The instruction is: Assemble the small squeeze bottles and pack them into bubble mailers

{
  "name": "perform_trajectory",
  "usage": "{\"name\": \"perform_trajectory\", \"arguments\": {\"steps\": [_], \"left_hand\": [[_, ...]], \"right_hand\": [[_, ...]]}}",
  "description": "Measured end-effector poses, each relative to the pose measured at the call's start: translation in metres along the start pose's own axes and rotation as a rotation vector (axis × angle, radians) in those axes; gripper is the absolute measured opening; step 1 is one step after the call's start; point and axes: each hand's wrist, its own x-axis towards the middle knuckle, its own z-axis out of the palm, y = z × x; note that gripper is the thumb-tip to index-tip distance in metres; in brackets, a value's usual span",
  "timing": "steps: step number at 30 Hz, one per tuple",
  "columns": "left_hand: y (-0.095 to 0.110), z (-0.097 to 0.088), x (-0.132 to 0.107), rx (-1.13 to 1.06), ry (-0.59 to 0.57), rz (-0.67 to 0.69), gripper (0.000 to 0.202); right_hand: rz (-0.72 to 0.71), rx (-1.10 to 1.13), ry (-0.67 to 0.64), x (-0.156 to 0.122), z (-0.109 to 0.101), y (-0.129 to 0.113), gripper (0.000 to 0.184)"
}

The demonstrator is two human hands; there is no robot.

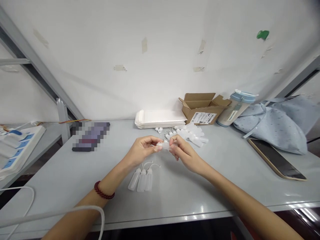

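Above a gray table (200,190), a person's left hand (143,149) and right hand (184,152) are pinching a small translucent bottle (165,145) between them.
Thumb and fingers of the left hand are gripping the bottle's white top end, while those of the right hand are pinching its body, in front of a loose pile of similar bottles (193,134). Nearer the person, three bottles (141,181) with thin curved tubes (155,164) are lying side by side. Behind the pile, an open cardboard box (203,115) is standing between a stack of white packets (162,117) and a blue-lidded tumbler (231,111).
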Motion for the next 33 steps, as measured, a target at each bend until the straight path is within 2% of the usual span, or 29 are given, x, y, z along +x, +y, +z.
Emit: {"name": "perform_trajectory", "arguments": {"steps": [5,10,17,26,29,33], "left_hand": [[0.0019,0.0023,-0.0018,-0.023,-0.007,-0.035,0.030],[0.0030,0.0044,-0.0026,-0.072,-0.049,-0.099,0.028],[0.0023,0.0063,-0.0034,-0.032,-0.045,-0.173,0.036],[-0.0005,0.0061,-0.0016,0.007,-0.028,-0.245,0.041],[0.0000,0.0060,-0.0026,0.000,-0.031,-0.233,0.042],[0.0022,0.0055,-0.0046,0.010,-0.071,-0.141,0.041]], "right_hand": [[-0.013,-0.002,0.012,0.0000,0.0003,-0.0004,0.006],[-0.063,-0.155,0.018,-0.0014,0.0002,0.0000,0.006],[-0.201,-0.386,-0.003,-0.0041,0.0029,-0.0021,0.005],[-0.381,-0.632,-0.009,-0.0018,0.0032,0.0065,0.009],[-0.340,-0.581,-0.020,-0.0024,0.0031,0.0055,0.007],[-0.212,-0.397,-0.016,-0.0032,0.0012,0.0025,0.005]]}}
